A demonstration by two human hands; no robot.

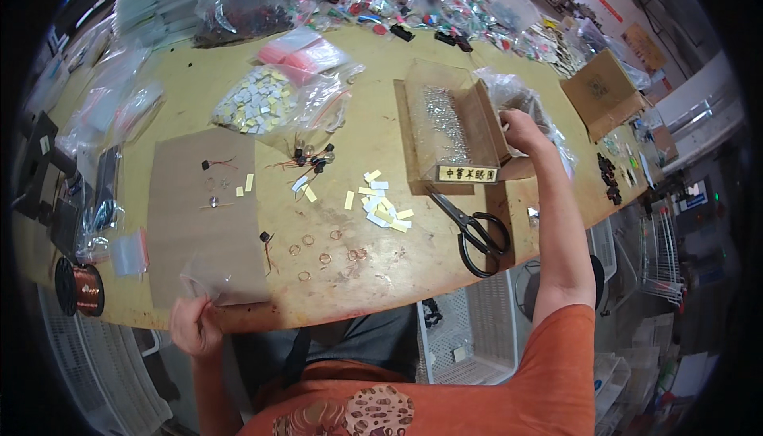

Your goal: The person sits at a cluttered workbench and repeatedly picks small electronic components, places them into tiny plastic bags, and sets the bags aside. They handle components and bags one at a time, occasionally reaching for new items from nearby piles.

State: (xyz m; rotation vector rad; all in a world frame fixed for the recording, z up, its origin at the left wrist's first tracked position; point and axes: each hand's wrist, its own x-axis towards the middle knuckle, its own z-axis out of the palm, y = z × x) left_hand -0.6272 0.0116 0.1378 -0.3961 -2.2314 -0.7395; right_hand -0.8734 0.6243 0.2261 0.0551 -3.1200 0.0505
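Note:
My left hand (195,326) is closed on the edge of a small clear plastic bag (210,282) at the table's front edge. The bag lies over the lower part of a brown cardboard sheet (183,221). On the sheet are a black part with copper leads (216,164), two yellow strips (249,182) and a small clear-looking piece (213,201). At the right, my right hand (522,131) reaches into a cardboard box lined with a plastic bag (509,90). Its fingertips are mostly hidden there. Beside it stands a tray of small shiny metal pieces (449,126).
Black-handled scissors (481,237) lie near the front edge. Copper rings (325,259), yellow and white strips (384,205) and wired black parts (314,158) are spread mid-table. A copper wire spool (83,288) stands left. Bagged parts (413,7) fill the back.

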